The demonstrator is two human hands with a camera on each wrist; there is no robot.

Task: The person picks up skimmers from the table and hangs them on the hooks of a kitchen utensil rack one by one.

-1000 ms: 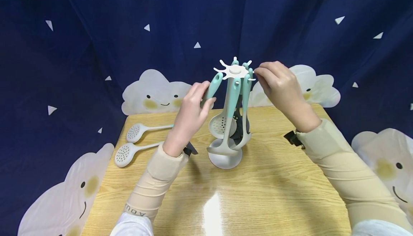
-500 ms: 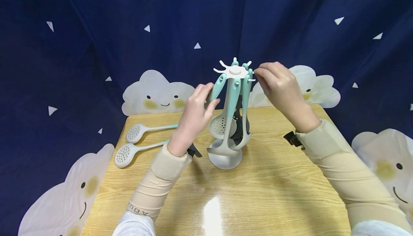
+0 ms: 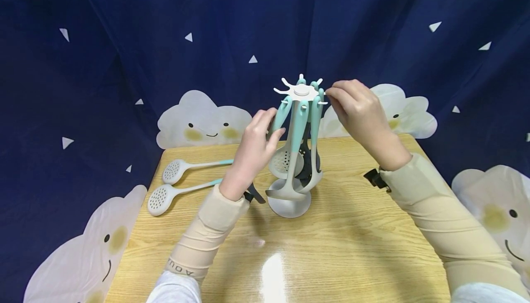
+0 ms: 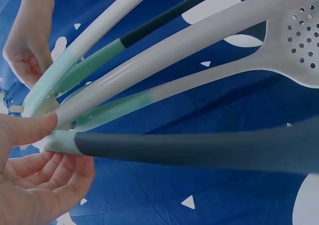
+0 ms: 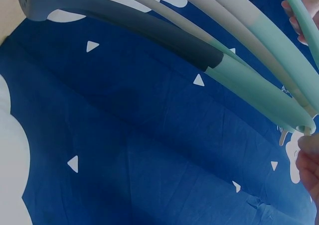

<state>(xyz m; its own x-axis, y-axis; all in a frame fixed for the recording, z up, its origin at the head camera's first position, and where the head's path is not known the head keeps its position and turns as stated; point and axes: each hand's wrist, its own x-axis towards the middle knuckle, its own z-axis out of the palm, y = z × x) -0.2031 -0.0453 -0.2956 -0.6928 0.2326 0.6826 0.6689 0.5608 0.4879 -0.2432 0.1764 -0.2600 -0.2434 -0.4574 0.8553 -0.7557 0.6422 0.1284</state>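
Note:
In the head view my left hand (image 3: pixel 254 142) pinches the teal handle (image 3: pixel 281 115) of a kitchen utensil between thumb and fingers. Its dark shaft (image 4: pixel 189 151) stretches away in the left wrist view; the kind of utensil cannot be told. A hook tip shows through the hole at the handle's top. The white rotating utensil rack (image 3: pixel 301 92) has hooks all round its top. With thumb and fingertips, my right hand (image 3: pixel 354 105) pinches a hook at the right side. From the rack hang a ladle (image 3: pixel 290 185), a skimmer (image 3: pixel 281 160) and several other teal-handled utensils.
Two slotted, pale utensils, an upper one (image 3: pixel 174 169) and a lower one (image 3: pixel 161 198), lie on the wooden table (image 3: pixel 331 248) at left, handles partly behind my left arm. The rack's round white base (image 3: pixel 290 208) stands mid-table. A dark blue curtain (image 3: pixel 248 18) hangs behind.
My left hand has moved slightly right and toward the rack, bringing the teal handle's hole onto a front-left hook. My right hand has stayed at its hook.

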